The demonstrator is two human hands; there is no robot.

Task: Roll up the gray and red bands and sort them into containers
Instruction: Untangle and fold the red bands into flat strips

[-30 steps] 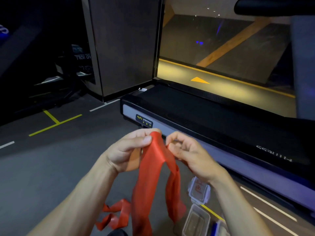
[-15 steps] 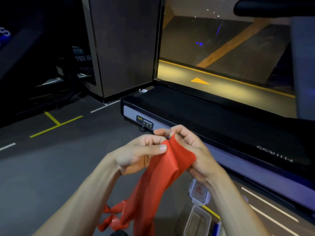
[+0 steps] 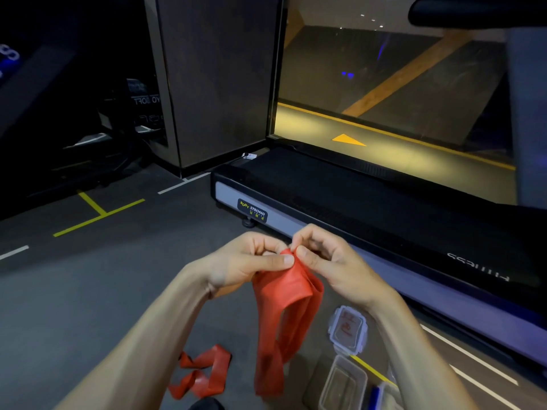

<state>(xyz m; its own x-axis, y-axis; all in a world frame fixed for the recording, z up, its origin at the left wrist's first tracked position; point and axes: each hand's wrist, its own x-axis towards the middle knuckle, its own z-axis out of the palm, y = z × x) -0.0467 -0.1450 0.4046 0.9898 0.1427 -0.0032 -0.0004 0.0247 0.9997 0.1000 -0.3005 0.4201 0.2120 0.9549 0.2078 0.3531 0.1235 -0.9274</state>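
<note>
Left grip (image 3: 245,261), right grip (image 3: 322,258): fingertips pinch red band (image 3: 281,294) top; band hangs.

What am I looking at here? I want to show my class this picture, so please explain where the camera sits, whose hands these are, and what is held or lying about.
The camera is worn on a person's head and looks forward and down, so the two bare arms reaching in from below are the wearer's own. The left hand and right hand meet and pinch the top of a red band, which hangs down between them. On the dark floor lie a second red band, a clear container standing open and a lid beside it. Behind the hands stands a treadmill. No gray band is visible.
</note>
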